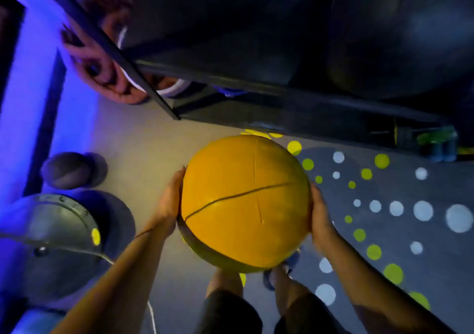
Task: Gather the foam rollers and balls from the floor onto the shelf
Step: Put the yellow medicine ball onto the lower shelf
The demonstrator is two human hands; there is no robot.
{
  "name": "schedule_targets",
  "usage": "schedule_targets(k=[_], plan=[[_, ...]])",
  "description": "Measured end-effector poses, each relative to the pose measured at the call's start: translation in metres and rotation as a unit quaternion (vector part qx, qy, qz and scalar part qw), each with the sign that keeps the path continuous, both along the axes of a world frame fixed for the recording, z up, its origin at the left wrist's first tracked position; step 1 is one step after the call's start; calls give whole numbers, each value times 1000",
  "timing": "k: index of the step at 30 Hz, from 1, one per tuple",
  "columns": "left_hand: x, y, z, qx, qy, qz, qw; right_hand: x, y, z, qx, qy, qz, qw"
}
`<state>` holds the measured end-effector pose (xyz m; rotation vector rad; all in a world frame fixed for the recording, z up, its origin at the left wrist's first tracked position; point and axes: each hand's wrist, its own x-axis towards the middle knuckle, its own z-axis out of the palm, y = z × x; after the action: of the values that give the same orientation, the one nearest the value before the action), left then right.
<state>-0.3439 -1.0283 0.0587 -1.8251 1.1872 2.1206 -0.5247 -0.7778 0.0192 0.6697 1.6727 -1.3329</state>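
Large orange ball (245,203), likely heavy and soft-skinned, clamped between left hand (170,200) and right hand (319,212), palms spread on opposite sides, below the shelf (256,85) front edge

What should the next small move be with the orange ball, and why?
Probably lift the ball up and forward toward the dark shelf. Both hands, left and right, already press its sides, it is off the floor above the knees, and the shelf edge lies just ahead of it.
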Motion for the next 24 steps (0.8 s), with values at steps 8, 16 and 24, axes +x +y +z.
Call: schedule_targets(k=[8,16,24], plan=[[4,-140,142,-236,106,119,959,-34,-194,116,-121,82,53,988],[-94,-158,143,-561,139,-110,809,-124,-277,143,-24,298,186,936],[-165,-149,142,-420,-40,69,904,-115,-275,174,9,619,363,696]])
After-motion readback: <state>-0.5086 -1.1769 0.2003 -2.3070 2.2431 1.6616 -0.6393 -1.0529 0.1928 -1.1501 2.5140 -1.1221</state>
